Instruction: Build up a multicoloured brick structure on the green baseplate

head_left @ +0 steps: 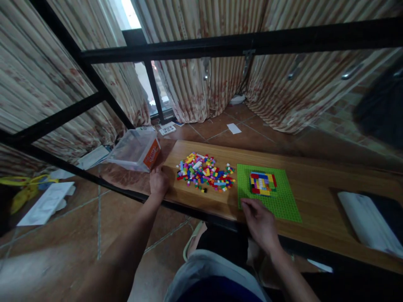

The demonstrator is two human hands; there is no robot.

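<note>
My left hand (159, 183) rests at the left end of the wooden table (195, 205), fingers curled closed; whatever may be inside is hidden. To its right lies a loose heap of small colourful toy bricks (204, 172). My right hand (260, 219) hovers over or touches the near left corner of a green baseplate (289, 205); I cannot tell which. Its thumb and fingers are pinched together, and anything between them is too small to make out. On the baseplate stands a low rectangular brick build (262, 183) with red, yellow, blue and white bricks, just beyond my right fingers.
A clear plastic box (134, 149) with an orange label sits beyond my left hand. A white and dark flat object (367, 220) lies at the table's right. Black metal bars (201, 48) cross in front of the curtains. Papers (233, 128) lie on the tiled floor.
</note>
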